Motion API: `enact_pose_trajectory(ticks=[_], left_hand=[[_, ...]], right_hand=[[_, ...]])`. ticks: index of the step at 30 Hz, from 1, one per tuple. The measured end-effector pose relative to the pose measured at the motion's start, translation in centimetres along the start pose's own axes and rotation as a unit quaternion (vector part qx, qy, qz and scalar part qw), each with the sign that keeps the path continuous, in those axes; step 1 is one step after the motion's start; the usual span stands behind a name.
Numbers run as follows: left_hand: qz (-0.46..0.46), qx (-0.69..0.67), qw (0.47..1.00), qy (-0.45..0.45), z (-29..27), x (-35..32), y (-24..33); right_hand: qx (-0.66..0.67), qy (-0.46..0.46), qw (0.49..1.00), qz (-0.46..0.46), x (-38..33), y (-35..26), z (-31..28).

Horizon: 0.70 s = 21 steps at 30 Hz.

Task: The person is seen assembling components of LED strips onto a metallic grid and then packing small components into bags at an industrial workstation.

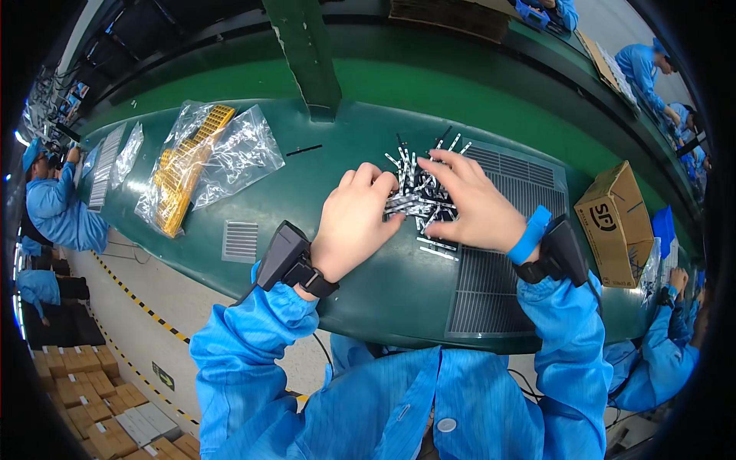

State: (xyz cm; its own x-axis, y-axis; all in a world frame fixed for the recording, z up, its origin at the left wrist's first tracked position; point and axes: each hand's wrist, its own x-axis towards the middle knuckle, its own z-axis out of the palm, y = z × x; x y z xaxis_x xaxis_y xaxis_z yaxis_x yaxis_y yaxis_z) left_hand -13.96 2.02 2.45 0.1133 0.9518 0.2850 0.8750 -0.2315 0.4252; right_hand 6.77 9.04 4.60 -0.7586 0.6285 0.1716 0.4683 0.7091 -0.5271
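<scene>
A loose pile of thin black-and-white strips (415,181) lies on the green table in front of me, pointing every which way. My left hand (357,211) is at the pile's left side, fingers curled, with several strips between the thumb and index finger. From the right, my right hand (477,201) reaches over the pile with thumb and fingers spread apart around the strips. A few single strips (439,253) lie just below the pile. Under and beside my right forearm are sheets of dark, narrow strips in rows (491,295).
At the left lie a yellow grid-like tray (184,180) in clear plastic bags and a small striped sheet (241,241). A lone black strip (304,149) rests beyond. An open cardboard box (613,230) stands right; a green post (305,61) rises behind. People in blue work on both sides.
</scene>
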Motion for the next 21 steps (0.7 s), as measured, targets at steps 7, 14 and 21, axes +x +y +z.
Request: enact_pose_trajectory(ticks=[7,14,21], left_hand=[[0.007,-0.033,0.999,0.003,-0.2,0.7,-0.7],[-0.001,-0.184,0.98,0.074,-2.5,2.1,-2.2],[0.041,-0.159,0.986,0.015,-3.8,1.6,-2.2]], right_hand=[[-0.027,0.08,0.996,-0.018,1.4,1.2,3.3],[0.166,0.087,0.978,0.091,3.3,-0.1,1.5],[0.088,0.091,0.991,-0.031,1.7,0.7,0.3]])
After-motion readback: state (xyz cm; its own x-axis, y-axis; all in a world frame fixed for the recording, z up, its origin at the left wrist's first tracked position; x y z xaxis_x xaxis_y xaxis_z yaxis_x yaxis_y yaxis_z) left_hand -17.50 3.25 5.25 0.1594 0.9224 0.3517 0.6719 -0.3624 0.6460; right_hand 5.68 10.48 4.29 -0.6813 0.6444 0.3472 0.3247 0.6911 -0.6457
